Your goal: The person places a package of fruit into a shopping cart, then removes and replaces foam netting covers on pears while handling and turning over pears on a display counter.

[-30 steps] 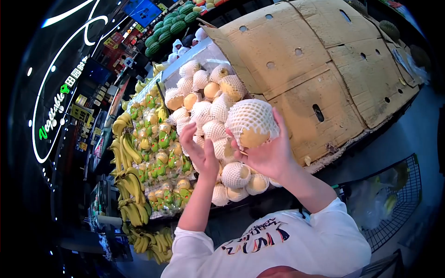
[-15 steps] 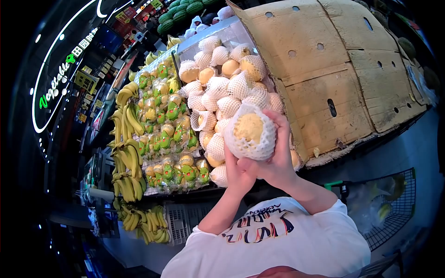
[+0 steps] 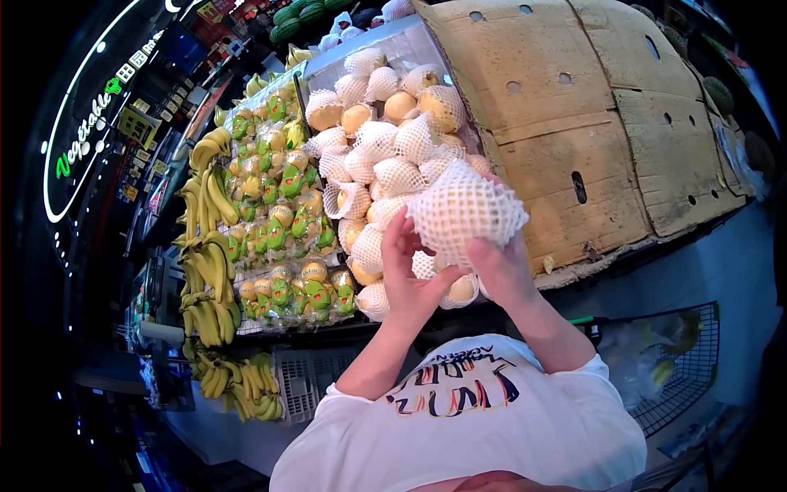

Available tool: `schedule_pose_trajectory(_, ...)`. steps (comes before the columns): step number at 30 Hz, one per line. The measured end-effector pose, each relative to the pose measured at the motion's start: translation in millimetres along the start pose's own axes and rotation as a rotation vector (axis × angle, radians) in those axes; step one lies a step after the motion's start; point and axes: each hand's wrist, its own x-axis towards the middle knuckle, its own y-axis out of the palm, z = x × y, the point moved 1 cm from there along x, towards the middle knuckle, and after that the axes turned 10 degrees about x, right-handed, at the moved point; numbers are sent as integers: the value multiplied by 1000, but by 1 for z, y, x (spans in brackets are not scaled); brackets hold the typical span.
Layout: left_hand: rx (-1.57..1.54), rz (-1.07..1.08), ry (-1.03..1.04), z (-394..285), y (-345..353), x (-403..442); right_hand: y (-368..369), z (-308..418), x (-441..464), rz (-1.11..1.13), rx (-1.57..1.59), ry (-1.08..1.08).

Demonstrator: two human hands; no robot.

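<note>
A round fruit in a white foam net (image 3: 463, 215) is up in front of me, its yellow skin showing only faintly through the mesh. My right hand (image 3: 504, 266) grips it from the right and below, thumb across the near side of the net. Just left of the fruit, my left hand (image 3: 414, 279) has its fingers apart and curved, with a gap between thumb and fingers. Its fingertips are close to the net; contact is hard to make out. Behind both hands lies a heap of similar netted yellow fruit (image 3: 373, 141) in a display bin.
Bagged fruit with green cartoon labels (image 3: 280, 230) fills the section to the left. Bananas (image 3: 209, 266) hang along its edge. Brown cardboard (image 3: 545, 156) covers the stand on the right. A wire shopping cart (image 3: 676, 369) with bagged goods stands at lower right.
The fruit has turned, so netting now covers the side where bare yellow skin showed. My left hand has come off it to the left, while the right still holds it.
</note>
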Motion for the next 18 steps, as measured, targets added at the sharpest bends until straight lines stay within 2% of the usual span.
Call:
schedule_pose_trajectory(2,45,-48,-23,2,-7,2,-15,-3,8,-143,328,247)
schedule_pose_trajectory(3,90,-68,-11,4,-10,3,-18,-3,11,-88,343,300)
schedule_pose_trajectory(7,362,-114,140,26,-24,4,-23,-14,25,-149,342,372)
schedule_pose_trajectory(8,435,-136,193,37,-27,5,-22,-14,38,-175,234,327)
schedule_pose_trajectory(10,511,-27,38,69,-40,-13,-18,-14,69,-228,28,240)
schedule_pose_trajectory(11,549,30,-43,84,-45,-23,-15,-8,91,-161,-149,157)
schedule_pose_trajectory(14,763,60,-42,109,-52,-46,-21,-13,177,83,-633,-210)
schedule_pose_trajectory(16,769,100,-21,113,-47,-56,-20,-15,235,116,-1195,-455)
schedule_pose_trajectory(18,811,179,-13,129,-40,-70,-33,-32,296,162,-1335,-533)
